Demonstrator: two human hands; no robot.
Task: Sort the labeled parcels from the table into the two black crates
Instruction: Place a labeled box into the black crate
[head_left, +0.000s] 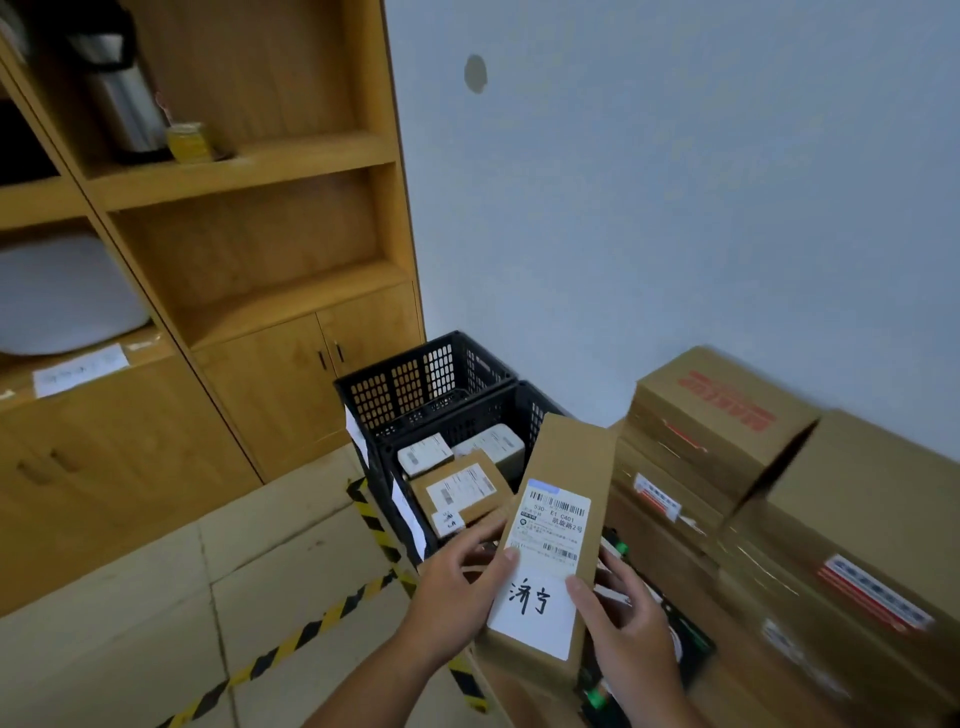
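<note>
- The person holds a long brown parcel (566, 488) face-up in front of them, just above the near edge of the crates, probably so both labels can be read before a crate is chosen.
- The left hand (457, 577) grips the parcel's left edge, thumb on top at the printed shipping label (553, 525) and fingers curled underneath.
- The right hand (628, 618) clamps the other long edge, its thumb pressed beside the handwritten white label (535, 608). Neither thumb covers the writing.
- The two-handed hold suits a long, narrow box that would likely tip if held by one end.
- The near black crate (457, 418) already holds several small labelled parcels (462, 491), with the far black crate (415, 379) touching it behind. Whether the far one holds anything is hard to tell from this angle.
- Large stacked cartons (727, 415) crowd the right side, so the open approach to the crates appears to be from the left and front.
</note>
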